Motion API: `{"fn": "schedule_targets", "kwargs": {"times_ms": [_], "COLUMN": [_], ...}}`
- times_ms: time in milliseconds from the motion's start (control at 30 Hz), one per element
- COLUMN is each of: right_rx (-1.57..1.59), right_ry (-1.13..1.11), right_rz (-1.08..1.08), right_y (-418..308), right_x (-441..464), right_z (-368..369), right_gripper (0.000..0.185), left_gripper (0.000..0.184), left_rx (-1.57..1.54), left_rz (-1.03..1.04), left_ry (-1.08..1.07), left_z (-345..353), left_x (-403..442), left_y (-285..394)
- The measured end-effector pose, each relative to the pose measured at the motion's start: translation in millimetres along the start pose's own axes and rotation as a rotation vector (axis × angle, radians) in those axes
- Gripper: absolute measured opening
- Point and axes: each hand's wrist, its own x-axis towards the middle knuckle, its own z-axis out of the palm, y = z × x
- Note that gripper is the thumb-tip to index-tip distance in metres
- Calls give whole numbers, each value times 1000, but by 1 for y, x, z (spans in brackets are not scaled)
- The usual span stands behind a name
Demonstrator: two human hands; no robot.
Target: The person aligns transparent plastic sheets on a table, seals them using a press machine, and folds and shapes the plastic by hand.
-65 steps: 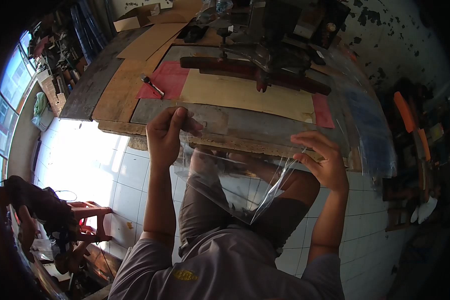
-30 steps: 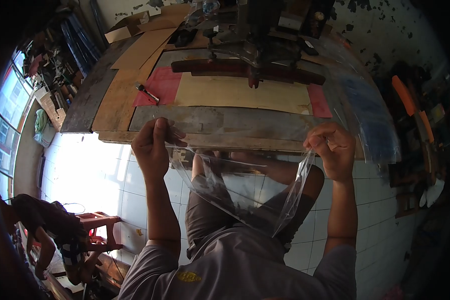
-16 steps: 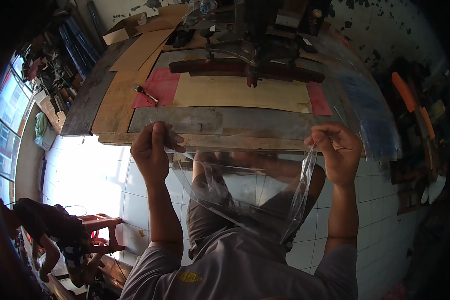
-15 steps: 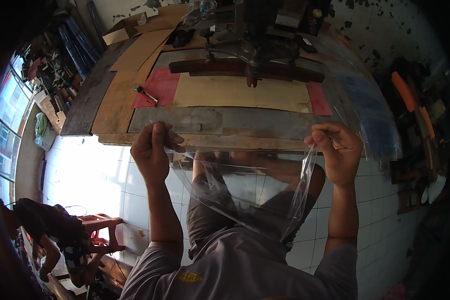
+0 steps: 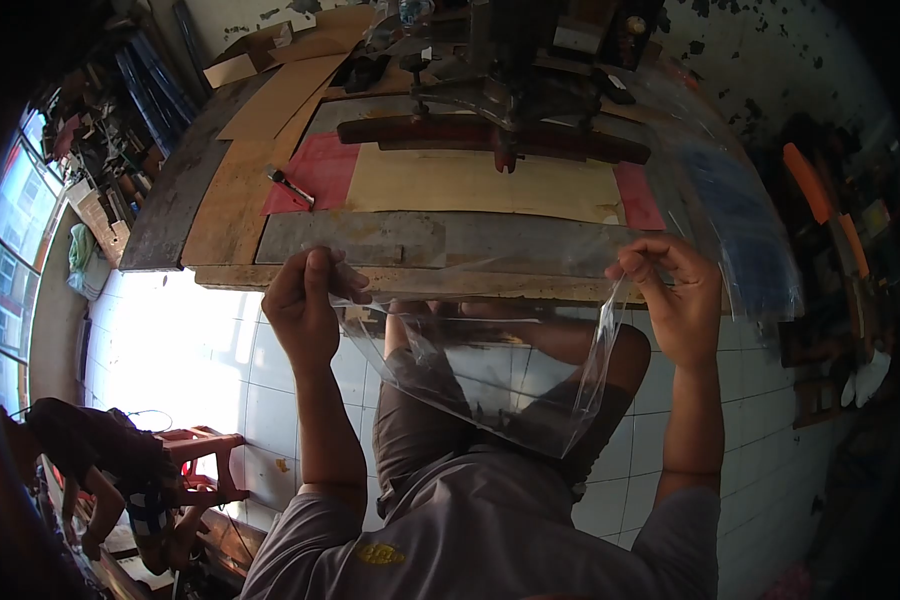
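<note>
A clear plastic sheet (image 5: 490, 385) hangs in front of the table edge, over my lap. My left hand (image 5: 307, 300) is closed on its left upper corner, thumb against fingers. At the right upper corner my right hand (image 5: 673, 295) pinches the sheet between thumb and fingertips. Beyond the hands, a pale yellow strip (image 5: 470, 185) lies on the table with a red piece (image 5: 320, 165) at its left and another at its right. A small tool with a dark head (image 5: 292, 188) rests on the left red piece.
A machine with a long dark red bar (image 5: 430, 132) stands over the yellow strip. Cardboard (image 5: 280, 95) lies at the back left of the table (image 5: 470, 282). Clear and bluish plastic sheets (image 5: 740, 230) hang over the right edge. Another person (image 5: 80, 450) is beside a red stool (image 5: 205, 460) at lower left.
Both hands have moved apart and slightly down since the earliest frame, spreading the sheet wider. Over the last half second, its lower right corner has risen slightly.
</note>
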Motion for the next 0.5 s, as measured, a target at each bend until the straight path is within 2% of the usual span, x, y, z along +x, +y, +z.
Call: {"fn": "schedule_targets", "kwargs": {"times_ms": [500], "right_rx": [304], "right_ry": [-230], "right_rz": [191], "right_y": [39], "right_x": [13], "right_z": [-20], "right_gripper": [17], "left_gripper": [34], "left_rx": [3], "left_rz": [-131], "left_ry": [-83], "left_z": [6], "left_x": [15], "left_y": [-11]}}
